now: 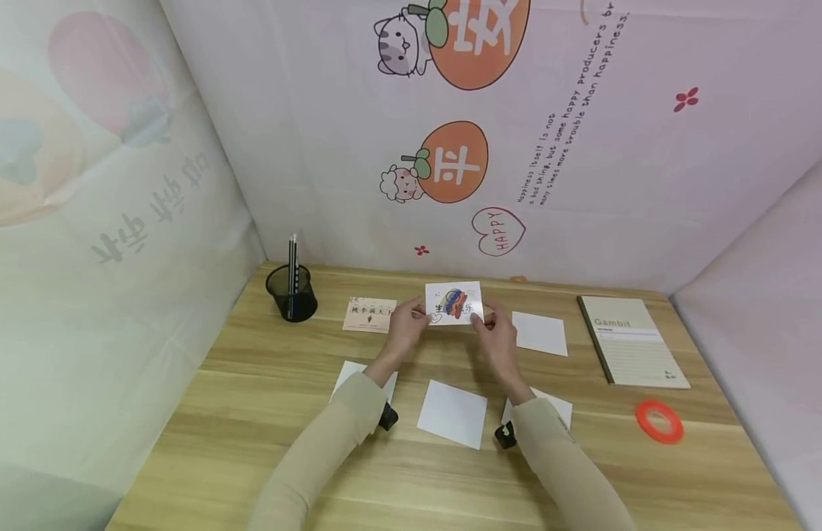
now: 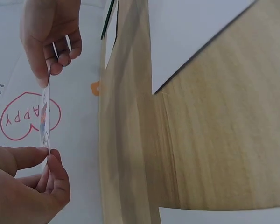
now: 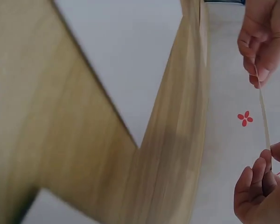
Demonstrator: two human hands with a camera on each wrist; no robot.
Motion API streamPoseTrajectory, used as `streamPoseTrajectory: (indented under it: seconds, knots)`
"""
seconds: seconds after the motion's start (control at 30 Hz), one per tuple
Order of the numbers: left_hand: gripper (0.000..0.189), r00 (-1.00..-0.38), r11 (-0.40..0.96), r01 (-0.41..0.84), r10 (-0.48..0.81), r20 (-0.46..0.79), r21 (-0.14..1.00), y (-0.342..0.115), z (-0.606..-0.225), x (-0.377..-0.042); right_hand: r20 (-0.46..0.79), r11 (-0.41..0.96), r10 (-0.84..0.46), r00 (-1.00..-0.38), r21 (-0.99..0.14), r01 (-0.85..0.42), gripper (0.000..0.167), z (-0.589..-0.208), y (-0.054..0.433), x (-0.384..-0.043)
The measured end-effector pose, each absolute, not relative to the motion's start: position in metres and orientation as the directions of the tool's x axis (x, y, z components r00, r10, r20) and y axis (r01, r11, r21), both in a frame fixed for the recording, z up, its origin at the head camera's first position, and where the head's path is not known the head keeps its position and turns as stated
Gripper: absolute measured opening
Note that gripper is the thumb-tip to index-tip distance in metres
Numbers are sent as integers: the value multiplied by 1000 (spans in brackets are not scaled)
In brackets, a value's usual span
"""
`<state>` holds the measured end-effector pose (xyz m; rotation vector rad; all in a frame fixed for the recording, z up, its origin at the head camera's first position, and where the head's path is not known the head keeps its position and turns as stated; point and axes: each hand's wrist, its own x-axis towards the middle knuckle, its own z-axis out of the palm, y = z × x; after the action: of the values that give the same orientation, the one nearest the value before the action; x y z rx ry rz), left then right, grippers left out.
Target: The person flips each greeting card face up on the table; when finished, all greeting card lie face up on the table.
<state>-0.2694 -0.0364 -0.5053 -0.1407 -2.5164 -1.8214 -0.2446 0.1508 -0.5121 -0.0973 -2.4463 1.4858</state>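
Both hands hold up a small white card (image 1: pixel 453 299) printed with a colourful picture and dark characters. My left hand (image 1: pixel 405 324) pinches its left edge between thumb and fingers, and my right hand (image 1: pixel 498 335) pinches the lower right corner. In the left wrist view the card (image 2: pixel 45 119) appears nearly edge-on between the two hands, raised above the table. A pinkish card with characters (image 1: pixel 367 315) lies on the table beside the left hand. To the right of the right hand lies a blank white card (image 1: pixel 540 333).
Nearer me lie more white cards, one in the middle (image 1: pixel 453 414) and two partly under the forearms. A black mesh pen holder (image 1: pixel 291 295) with pencils stands back left. On the right are a notebook (image 1: pixel 632 343) and a red tape roll (image 1: pixel 659 422). Printed cloth walls surround the table.
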Motion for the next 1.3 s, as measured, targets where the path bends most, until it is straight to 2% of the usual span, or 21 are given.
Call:
streamPoseTrajectory:
  seconds: [0.2, 0.5, 0.63, 0.73, 0.83, 0.93, 1.07, 1.2, 1.3]
  knots:
    - [32, -996, 309, 81, 68, 63, 948, -33, -505, -277, 208, 563, 123, -970, -820, -104, 42, -515, 157, -250]
    - [31, -994, 410, 11, 104, -35, 912, -31, -506, -290, 121, 705, 23, -992, -706, -70, 54, -518, 162, -261]
    - [10, -994, 462, -24, 82, -70, 886, -30, -512, -294, 78, 756, -4, -997, -652, -54, 55, -519, 159, -265]
    - [32, -992, 492, -44, 83, -97, 869, -30, -516, -296, 52, 780, -15, -999, -624, -44, 51, -519, 158, -266]
    - [39, -986, 499, -66, 99, -132, 864, -30, -519, -297, 32, 809, -29, -999, -587, -42, 41, -522, 159, -267]
    - [33, -978, 490, -94, 117, -172, 867, -30, -521, -299, 8, 834, -45, -999, -550, -42, 32, -524, 160, -268]
    - [18, -964, 468, -154, 121, -236, 870, -30, -520, -301, -12, 849, -48, -999, -527, -35, 32, -524, 160, -269]
    - [20, -956, 469, -180, 124, -267, 865, -30, -517, -302, -25, 857, -49, -998, -515, -29, 36, -526, 161, -270]
    - [21, -954, 510, -167, 134, -269, 844, -30, -517, -302, -37, 862, -53, -998, -507, -27, 33, -526, 161, -270]
